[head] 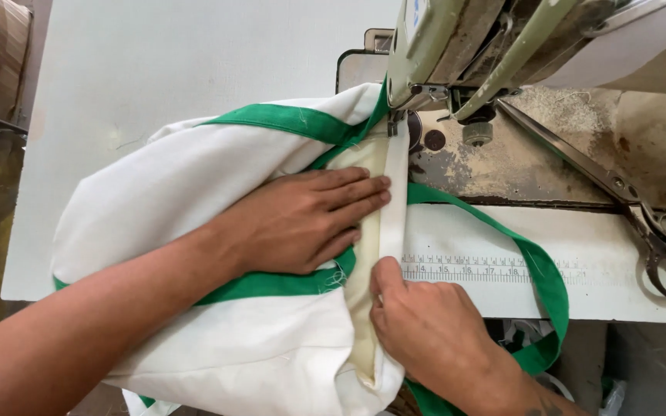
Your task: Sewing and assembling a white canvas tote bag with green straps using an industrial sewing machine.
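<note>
A white cloth bag with green trim lies on the sewing table, its folded hem running up under the presser foot of a pale green sewing machine. My left hand lies flat on the bag, fingers extended, pressing the cloth beside the hem. My right hand pinches the hem's near edge with thumb and fingers. A green strap loops off to the right and hangs over the table's front edge.
Large scissors lie on the worn machine bed at the right. A measuring tape strip is fixed along the white table near its front edge. The table's left edge drops to the floor.
</note>
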